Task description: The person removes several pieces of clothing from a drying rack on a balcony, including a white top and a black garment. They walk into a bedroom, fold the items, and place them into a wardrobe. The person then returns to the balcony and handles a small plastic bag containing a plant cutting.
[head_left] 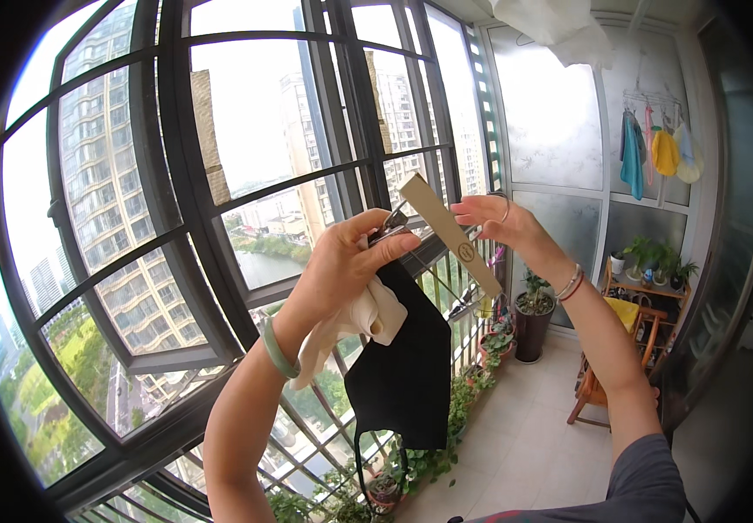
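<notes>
My left hand [354,253] is raised in the middle, its thumb and fingers pinching a small metal clip [391,223]. A black cloth piece with thin straps [402,366] hangs below that hand; its exact kind is unclear. Bunched white cloth [354,327] hangs beside it, under the palm. A flat beige bar [453,237] slants down to the right from near the clip, its upper end beside a thin metal piece. To the right of the bar, my right hand [505,225] is open, fingers stretched toward it; whether they touch it I cannot tell.
Dark-framed windows [206,209] and a railing [293,418] run along the left. Potted plants [472,383] line the railing, with a tall dark planter [533,327] farther back. At right stand a wooden chair [590,392] and plant shelf [655,292]. Colourful cloths [655,152] and white fabric [559,26] hang higher up.
</notes>
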### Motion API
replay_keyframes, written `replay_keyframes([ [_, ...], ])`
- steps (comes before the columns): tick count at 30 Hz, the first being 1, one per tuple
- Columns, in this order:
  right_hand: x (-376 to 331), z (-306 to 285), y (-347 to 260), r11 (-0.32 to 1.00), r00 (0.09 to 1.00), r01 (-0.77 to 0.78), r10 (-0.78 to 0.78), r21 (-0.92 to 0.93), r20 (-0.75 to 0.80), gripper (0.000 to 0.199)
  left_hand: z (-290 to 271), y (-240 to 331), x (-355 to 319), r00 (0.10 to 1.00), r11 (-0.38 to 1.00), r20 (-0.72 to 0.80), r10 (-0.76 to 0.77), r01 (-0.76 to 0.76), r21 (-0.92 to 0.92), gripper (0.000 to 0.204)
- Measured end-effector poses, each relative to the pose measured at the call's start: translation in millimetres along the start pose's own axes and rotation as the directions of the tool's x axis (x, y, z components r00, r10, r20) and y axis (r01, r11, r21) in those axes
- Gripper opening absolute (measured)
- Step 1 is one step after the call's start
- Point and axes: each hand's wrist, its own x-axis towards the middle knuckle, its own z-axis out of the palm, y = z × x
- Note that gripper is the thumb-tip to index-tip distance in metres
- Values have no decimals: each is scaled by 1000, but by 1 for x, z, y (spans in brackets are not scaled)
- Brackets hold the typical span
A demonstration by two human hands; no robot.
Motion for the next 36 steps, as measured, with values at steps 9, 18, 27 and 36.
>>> replay_keyframes([
  [9, 25, -19, -56, 991, 988, 131, -129, -13, 81, 62, -13, 19, 4, 999, 996, 9, -38, 37, 86, 47],
  [18, 12, 54, -105, 987, 979, 35, -2, -158, 205, 44, -2, 39, 7, 997, 963, -81, 8, 14, 270, 34],
  [27, 14, 64, -104, 980, 977, -60, 96, -189, 189, 41, -14, 40, -7, 999, 953, 34, -41, 29, 303, 36],
  [36, 19, 64, -112, 955, 965, -21, 96, -295, 244, 26, -22, 53, -14, 981, 909, 116, -153, 93, 406, 47],
])
